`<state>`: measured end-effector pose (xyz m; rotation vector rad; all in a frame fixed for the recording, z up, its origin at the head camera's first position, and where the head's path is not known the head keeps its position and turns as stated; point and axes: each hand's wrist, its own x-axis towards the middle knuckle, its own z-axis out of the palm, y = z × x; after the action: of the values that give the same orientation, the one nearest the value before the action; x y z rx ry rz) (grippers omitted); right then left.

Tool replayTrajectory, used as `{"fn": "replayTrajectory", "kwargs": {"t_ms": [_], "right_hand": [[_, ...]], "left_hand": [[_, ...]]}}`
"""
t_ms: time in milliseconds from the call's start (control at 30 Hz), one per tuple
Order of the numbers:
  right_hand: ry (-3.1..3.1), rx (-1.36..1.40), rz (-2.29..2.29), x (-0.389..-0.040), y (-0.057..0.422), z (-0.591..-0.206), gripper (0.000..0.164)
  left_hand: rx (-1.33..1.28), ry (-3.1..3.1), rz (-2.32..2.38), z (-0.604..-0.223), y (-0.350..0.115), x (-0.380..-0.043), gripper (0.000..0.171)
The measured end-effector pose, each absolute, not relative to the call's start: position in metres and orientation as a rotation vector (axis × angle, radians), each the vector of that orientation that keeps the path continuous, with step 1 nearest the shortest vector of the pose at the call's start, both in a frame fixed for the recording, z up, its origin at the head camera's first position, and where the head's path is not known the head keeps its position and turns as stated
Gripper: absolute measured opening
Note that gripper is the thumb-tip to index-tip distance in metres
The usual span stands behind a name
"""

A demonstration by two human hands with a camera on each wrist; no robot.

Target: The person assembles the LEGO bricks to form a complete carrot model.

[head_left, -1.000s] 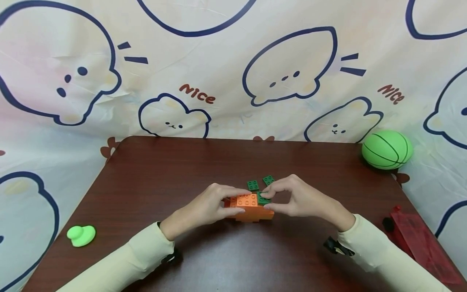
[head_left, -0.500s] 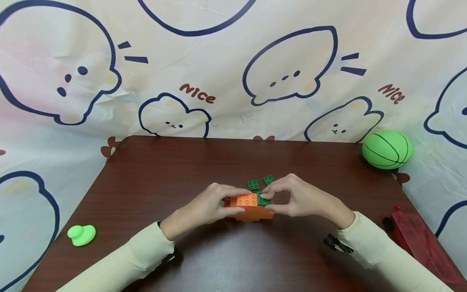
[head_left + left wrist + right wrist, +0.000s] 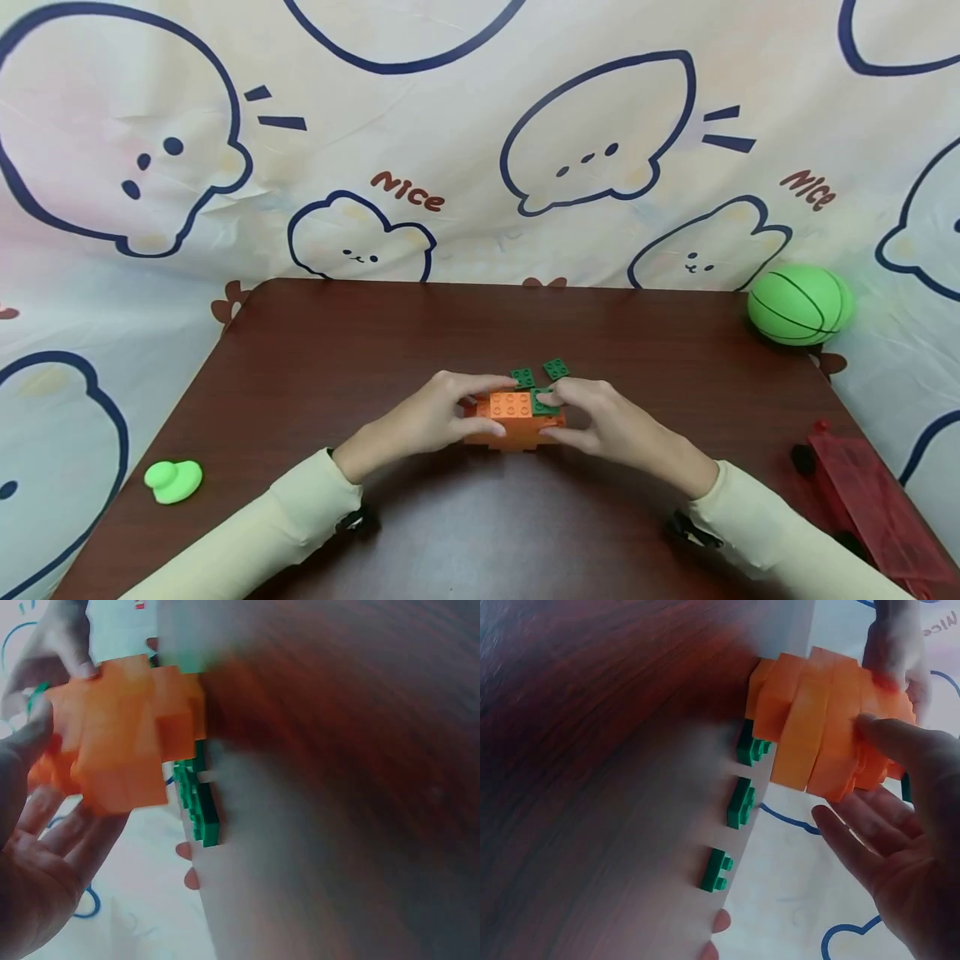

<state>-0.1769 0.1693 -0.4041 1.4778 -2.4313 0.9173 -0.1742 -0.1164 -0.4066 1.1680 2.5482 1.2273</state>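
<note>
An orange toy-brick build [image 3: 510, 425], stepped at its underside and studded on top, is held between both hands at mid-table. My left hand [image 3: 427, 417] grips its left end, thumb on the front face and fingers behind. At the right end, my right hand [image 3: 615, 421] has its thumb on the front face and index finger over a green brick [image 3: 542, 403] on the top, partly hidden by that finger. Both wrist views show the build's front and underside. Behind it lie loose green bricks [image 3: 556, 369], several of which show in the right wrist view [image 3: 741, 802].
A green ball [image 3: 800, 305] sits at the table's back right corner. A red translucent toy vehicle [image 3: 870, 500] with black wheels lies along the right edge. Near the left edge is a light green rubber duck [image 3: 173, 482]. A patterned cloth [image 3: 465, 125] hangs behind the table.
My right hand has come lower and flatter, with its index finger now further over the green brick. The left hand keeps its hold, and the view has shifted slightly.
</note>
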Motion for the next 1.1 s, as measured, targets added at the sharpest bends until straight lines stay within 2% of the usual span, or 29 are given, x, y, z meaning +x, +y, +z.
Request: {"fn": "replayTrajectory", "kwargs": {"t_ms": [133,233,433,633,767,900,1100], "right_hand": [[-2.415,1.474,0.900,-0.177,0.169,-0.406,0.042],[-2.429,1.468,0.887,-0.178,0.169,-0.405,0.043],[-2.446,1.447,0.858,-0.180,0.169,-0.403,0.044],[-2.455,1.457,0.854,-0.181,0.167,-0.404,0.043],[-2.409,1.477,0.846,-0.184,0.164,-0.404,0.041],[-2.380,1.489,0.827,-0.187,0.162,-0.405,0.040],[-2.393,1.489,0.856,-0.191,0.159,-0.405,0.039]], "left_hand": [[1.019,2.515,1.250,-0.412,-0.125,-0.191,0.039],[0.964,2.572,1.066,-0.418,-0.130,-0.208,0.038],[1.078,2.547,0.643,-0.425,-0.123,-0.231,0.037],[1.049,2.584,0.582,-0.429,-0.122,-0.233,0.031],[1.013,2.635,0.707,-0.424,-0.133,-0.230,0.034],[0.916,2.651,1.062,-0.406,-0.144,-0.223,0.039],[0.913,2.421,1.463,-0.384,-0.143,-0.199,0.035]]}}
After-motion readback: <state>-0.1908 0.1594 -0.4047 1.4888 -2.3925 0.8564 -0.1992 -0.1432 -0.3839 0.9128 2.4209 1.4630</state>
